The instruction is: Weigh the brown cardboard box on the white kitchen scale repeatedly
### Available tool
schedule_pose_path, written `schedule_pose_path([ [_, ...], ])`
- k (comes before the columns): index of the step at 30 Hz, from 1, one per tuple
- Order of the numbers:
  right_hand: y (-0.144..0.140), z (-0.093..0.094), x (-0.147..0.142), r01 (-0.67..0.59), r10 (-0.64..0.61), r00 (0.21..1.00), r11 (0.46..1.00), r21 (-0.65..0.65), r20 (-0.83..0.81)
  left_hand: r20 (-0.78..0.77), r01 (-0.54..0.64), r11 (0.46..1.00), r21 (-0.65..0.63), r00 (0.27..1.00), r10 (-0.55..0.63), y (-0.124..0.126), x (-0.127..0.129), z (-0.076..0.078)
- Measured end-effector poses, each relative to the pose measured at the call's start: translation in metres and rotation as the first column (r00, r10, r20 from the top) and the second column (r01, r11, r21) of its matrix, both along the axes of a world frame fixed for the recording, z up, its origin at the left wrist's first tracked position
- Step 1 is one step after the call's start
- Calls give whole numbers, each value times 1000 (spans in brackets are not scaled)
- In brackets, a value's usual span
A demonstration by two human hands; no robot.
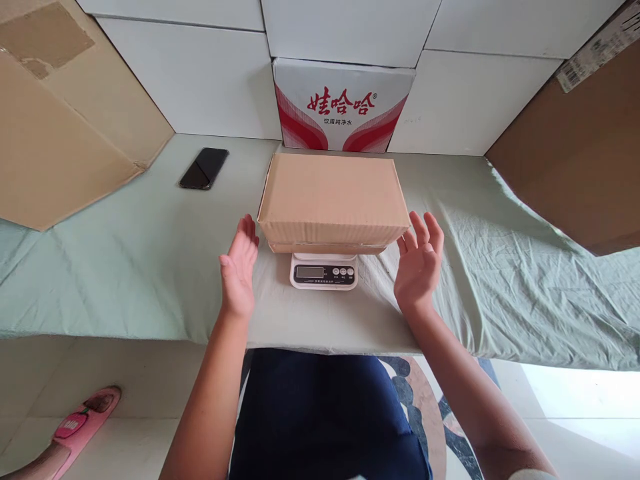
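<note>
A closed brown cardboard box [334,190] rests on a small white kitchen scale [324,283], covering most of it. Only the scale's front shows, with its grey display and round buttons; I can read no digits there. Beside the box's left front corner is my left hand [240,270], fingers stretched forward and palm turned inward. My right hand [421,263] is at the right front corner, palm up, fingers spread and slightly curled; whether its fingertips touch the cardboard I cannot tell. Neither hand grips anything.
A black phone [204,169] lies on the green cloth [145,267] at the left. White boxes, one with red print [345,107], line the back. Large cartons stand at left [65,127] and right [590,153]. A person's foot in a pink slipper [87,427] shows at lower left.
</note>
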State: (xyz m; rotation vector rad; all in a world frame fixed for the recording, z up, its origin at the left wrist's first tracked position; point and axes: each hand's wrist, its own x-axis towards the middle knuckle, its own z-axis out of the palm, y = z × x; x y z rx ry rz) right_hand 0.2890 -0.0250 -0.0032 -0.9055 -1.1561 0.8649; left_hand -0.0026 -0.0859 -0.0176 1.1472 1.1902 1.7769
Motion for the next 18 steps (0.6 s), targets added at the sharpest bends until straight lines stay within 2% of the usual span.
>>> schedule_pose_path([
  [10,2,-1,1,-25,24,999,999,-23,-41,-17,9,1000,-2,1000,-9,0,1,1],
  [14,3,-4,-1,-109,108,994,993,-46,-33,-57,56,998,-10,997,-57,-1,4,4],
  [18,2,-5,-8,-211,211,975,977,-13,65,-79,90,996,-20,993,-91,-1,6,3],
])
